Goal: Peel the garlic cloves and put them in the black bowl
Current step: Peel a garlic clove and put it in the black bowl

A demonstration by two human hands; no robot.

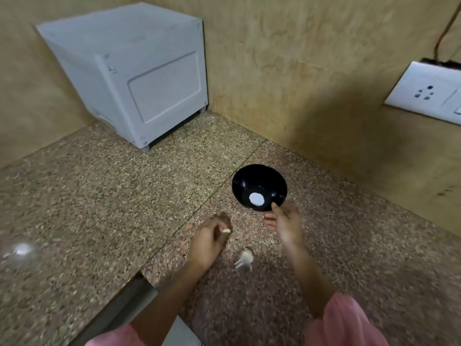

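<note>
A black bowl [259, 187] stands on the speckled stone counter [112, 196]; a bright white reflection shows on its bottom. My right hand [285, 222] is at the bowl's near rim, thumb touching the rim, fingers relaxed and holding nothing that I can see. My left hand [212, 237] hovers to the left of it with fingers curled round a small pale garlic clove [226, 231]. A pale garlic piece with loose papery skin [245, 257] lies on the counter between my forearms.
A grey box-shaped appliance [139, 78] stands in the back left corner. A white wall socket [429, 92] is on the right wall. The counter's front edge [139, 275] runs at the lower left. Pink sleeves [349, 325] show at the bottom.
</note>
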